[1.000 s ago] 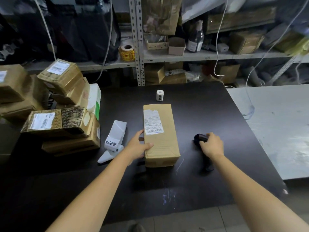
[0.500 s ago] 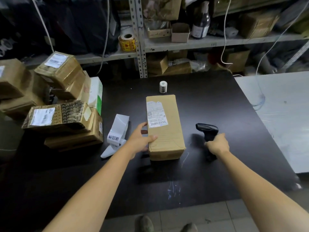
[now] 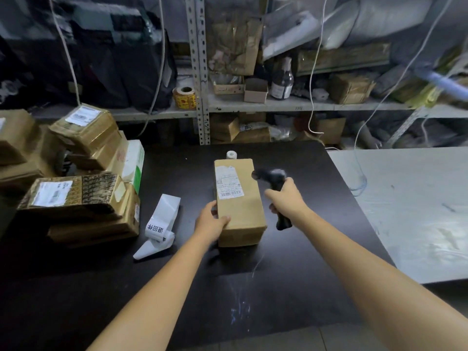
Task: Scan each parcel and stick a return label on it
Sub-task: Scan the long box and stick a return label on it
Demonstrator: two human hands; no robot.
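Brown cardboard parcel (image 3: 239, 202), frame centre, steadied by left hand (image 3: 211, 222); right hand (image 3: 287, 200) grips black handheld scanner (image 3: 274, 192). Scanning step; next, aim at white barcode label (image 3: 228, 183).

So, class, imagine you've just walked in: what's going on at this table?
A person is working at a black table. Their left hand holds the near corner of a long brown parcel that lies flat on it. Their right hand grips a black scanner off the table, its head pointing towards the parcel's shipping label. A strip of white return labels lies to the left, and none shows on this parcel yet.
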